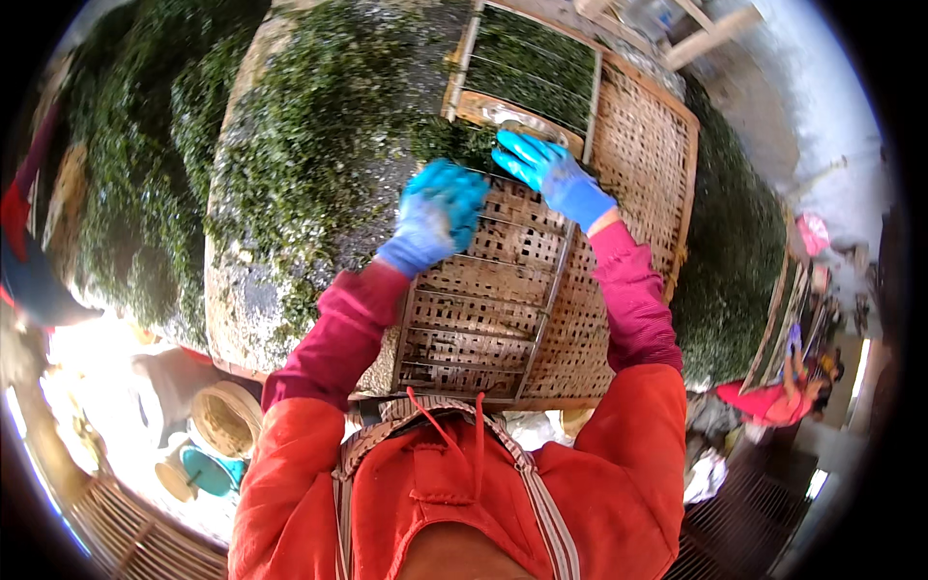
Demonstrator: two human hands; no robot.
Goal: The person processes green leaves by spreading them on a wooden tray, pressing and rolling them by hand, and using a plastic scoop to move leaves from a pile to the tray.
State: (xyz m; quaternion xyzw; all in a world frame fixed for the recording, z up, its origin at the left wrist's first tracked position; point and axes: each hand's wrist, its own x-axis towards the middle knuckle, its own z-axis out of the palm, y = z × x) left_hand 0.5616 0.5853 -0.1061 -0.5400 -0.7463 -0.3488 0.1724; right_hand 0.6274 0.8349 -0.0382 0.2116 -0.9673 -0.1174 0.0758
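Observation:
My left hand (444, 206), in a blue rubber-coated glove and blurred, is at the left edge of a metal frame with crossbars (475, 293); its fingers' hold cannot be made out. The frame lies on a woven bamboo tray (638, 145). My right hand (533, 163), gloved the same, has its fingers stretched out beside a clump of wet dark-green leafy material (457, 141), near the edge of a wooden board (493, 110). Beyond the board, the green material fills the far part of the frame in a thin layer. Below my hands the near sections show bare weave.
A large heap of green material (304, 130) covers the table to the left, with more at the far left. Another green bed (725, 268) lies right of the tray. Buckets (226, 417) stand lower left. A person in red (779, 399) is at the far right.

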